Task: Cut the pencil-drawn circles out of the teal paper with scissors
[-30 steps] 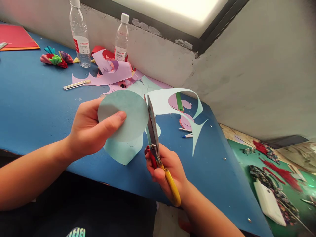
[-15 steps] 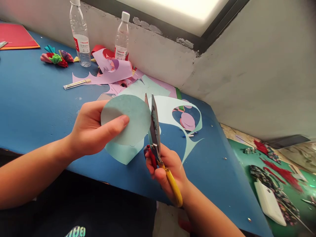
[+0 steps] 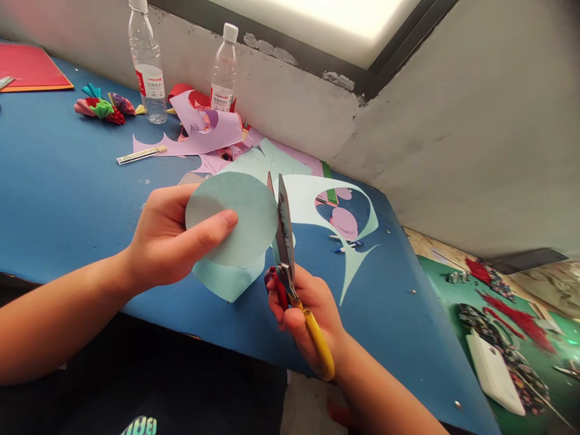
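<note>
My left hand (image 3: 167, 235) pinches a pale blue-green paper circle (image 3: 244, 235), thumb on top and fingers hidden beneath. In my right hand (image 3: 312, 308) is a pair of scissors (image 3: 284, 229) with yellow and red handles, blades slightly apart and pointing away from me. The blades stand at the circle's right edge. Beyond them a pale offcut (image 3: 301, 202) with a rounded cut-out curves off to the right and hangs over the table. Below the circle shows another pale blue-green paper piece (image 3: 231, 281), pointed at the bottom.
Two plastic bottles (image 3: 154, 90) stand by the wall near purple paper scraps (image 3: 212, 133). Purple paper circles (image 3: 344, 222) and pens (image 3: 348, 248) lie right of centre. Left are fabric scrunchies (image 3: 104, 107) and red sheets (image 3: 31, 66). A green table (image 3: 453, 302) adjoins at right.
The offcut's free right end has swung slightly to the right, uncovering more of the pens. Both hands, the circle and the scissors are almost unmoved.
</note>
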Demonstrator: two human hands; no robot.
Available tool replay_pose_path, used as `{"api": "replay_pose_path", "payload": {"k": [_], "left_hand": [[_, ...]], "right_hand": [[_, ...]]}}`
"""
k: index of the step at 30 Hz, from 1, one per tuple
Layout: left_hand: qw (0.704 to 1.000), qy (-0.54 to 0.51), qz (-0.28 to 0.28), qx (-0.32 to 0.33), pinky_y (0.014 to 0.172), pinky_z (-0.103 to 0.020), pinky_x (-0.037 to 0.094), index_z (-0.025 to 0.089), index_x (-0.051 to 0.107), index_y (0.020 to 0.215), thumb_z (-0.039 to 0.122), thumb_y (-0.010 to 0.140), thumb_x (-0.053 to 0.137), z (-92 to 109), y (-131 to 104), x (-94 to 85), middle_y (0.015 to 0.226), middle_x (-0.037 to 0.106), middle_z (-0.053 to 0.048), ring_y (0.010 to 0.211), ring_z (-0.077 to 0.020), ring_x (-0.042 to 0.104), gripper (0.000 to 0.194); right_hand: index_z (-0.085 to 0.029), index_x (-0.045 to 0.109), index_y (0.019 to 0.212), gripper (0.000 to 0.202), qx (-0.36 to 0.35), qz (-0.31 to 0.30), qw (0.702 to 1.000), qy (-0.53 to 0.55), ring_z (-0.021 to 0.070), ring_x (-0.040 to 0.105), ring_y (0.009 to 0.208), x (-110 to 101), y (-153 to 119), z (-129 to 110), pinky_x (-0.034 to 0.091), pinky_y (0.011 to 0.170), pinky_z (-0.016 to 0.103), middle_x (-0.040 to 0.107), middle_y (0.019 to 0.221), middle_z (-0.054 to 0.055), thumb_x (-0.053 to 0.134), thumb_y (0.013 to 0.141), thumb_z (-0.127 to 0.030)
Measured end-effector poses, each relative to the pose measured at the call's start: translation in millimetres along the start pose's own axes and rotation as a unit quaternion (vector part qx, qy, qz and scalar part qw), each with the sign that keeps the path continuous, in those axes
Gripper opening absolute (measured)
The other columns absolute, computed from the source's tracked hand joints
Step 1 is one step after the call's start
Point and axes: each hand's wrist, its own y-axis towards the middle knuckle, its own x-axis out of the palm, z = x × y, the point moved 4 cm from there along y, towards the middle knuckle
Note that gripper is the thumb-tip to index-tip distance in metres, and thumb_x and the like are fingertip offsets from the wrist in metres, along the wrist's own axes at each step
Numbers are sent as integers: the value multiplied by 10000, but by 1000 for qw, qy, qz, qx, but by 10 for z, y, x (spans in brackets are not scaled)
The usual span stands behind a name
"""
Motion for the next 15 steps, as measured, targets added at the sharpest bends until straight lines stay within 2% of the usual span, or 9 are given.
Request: {"api": "replay_pose_path", "payload": {"k": [9, 15], "left_hand": [[999, -12, 4, 31, 439, -277, 401, 228, 694, 731, 472, 987, 996, 8, 8, 8, 662, 561, 5, 543, -130, 507, 465], [1000, -6, 19, 20, 462, -286, 449, 242, 726, 760, 477, 979, 1006, 8, -4, -3, 684, 606, 0, 569, -146, 541, 426]], "right_hand": [[-259, 634, 1031, 802, -1, 0, 1000, -11, 140, 471, 478, -4, -15, 0, 424, 482, 307, 582, 631, -60, 666, 1014, -1061], [-262, 629, 1021, 828, 11, -1, 1000, -20, 143, 461, 470, -4, -9, -1, 413, 470, 309, 573, 615, -59, 644, 996, -1089]]}}
